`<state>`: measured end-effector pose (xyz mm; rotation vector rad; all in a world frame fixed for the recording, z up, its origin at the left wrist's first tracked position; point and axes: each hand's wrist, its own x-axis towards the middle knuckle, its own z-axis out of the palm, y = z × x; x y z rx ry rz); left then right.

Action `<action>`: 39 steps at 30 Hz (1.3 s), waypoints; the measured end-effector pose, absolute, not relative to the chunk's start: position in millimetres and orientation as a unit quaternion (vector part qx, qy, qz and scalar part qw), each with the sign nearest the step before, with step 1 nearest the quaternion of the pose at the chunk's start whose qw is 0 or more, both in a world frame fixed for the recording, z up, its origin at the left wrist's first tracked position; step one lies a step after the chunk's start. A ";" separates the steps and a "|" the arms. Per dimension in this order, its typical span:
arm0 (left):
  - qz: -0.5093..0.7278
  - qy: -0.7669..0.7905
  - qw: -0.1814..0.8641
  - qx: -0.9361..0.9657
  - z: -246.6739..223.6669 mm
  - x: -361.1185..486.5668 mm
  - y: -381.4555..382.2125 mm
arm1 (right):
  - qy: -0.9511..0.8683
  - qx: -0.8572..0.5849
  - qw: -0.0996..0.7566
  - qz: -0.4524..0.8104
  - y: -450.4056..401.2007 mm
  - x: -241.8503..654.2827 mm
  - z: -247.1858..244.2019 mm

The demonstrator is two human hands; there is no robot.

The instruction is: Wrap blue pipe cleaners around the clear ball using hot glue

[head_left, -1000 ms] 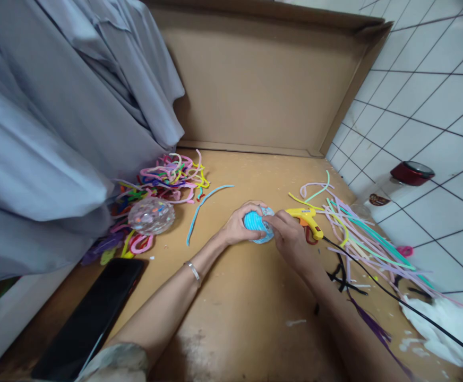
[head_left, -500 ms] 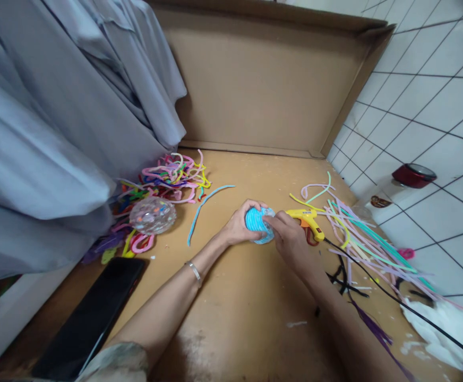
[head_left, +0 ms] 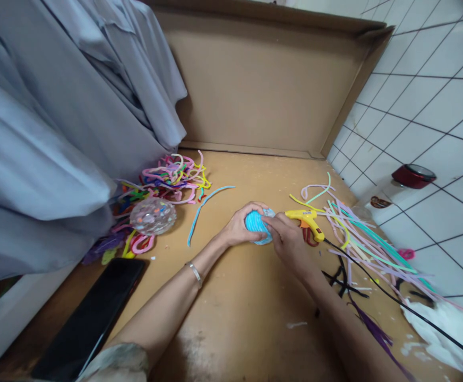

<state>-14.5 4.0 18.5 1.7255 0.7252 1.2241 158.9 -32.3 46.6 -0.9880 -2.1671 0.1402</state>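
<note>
A round object wrapped in blue pipe cleaner (head_left: 256, 223), with a clear part showing at its right, is held just above the table. My left hand (head_left: 241, 225) wraps round its left side. At its right side my right hand (head_left: 286, 233) has its fingers bent together and pressed against it; whatever may be between those fingertips is hidden. Right behind that hand lies a yellow glue gun (head_left: 309, 220) with a black cord. A loose blue pipe cleaner (head_left: 200, 211) curves on the table to the left.
Left are a clear dotted ball (head_left: 153, 216), a pile of coloured pipe cleaners (head_left: 171, 178) and a black phone (head_left: 92, 318). Right are long pipe cleaners (head_left: 378, 244), a red-lidded jar (head_left: 413, 176) and white material (head_left: 446, 329). A cardboard panel (head_left: 255, 85) stands behind; grey cloth (head_left: 56, 132) hangs left.
My right hand has shifted very slightly against the blue object. My left hand keeps its hold, and the things on the table have not moved.
</note>
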 end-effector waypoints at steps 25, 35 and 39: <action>0.467 0.332 0.434 0.695 22.1 -15.7 1.6 | -0.848 -0.393 0.355 0.013 -30.3 159.8 43.7; 0.478 0.315 0.430 0.698 19.5 -14.9 2.9 | -0.847 -0.388 0.362 0.019 -30.2 160.3 42.4; 0.483 0.314 0.428 0.696 19.8 -15.3 1.8 | -0.850 -0.391 0.354 -0.009 -30.8 160.0 44.2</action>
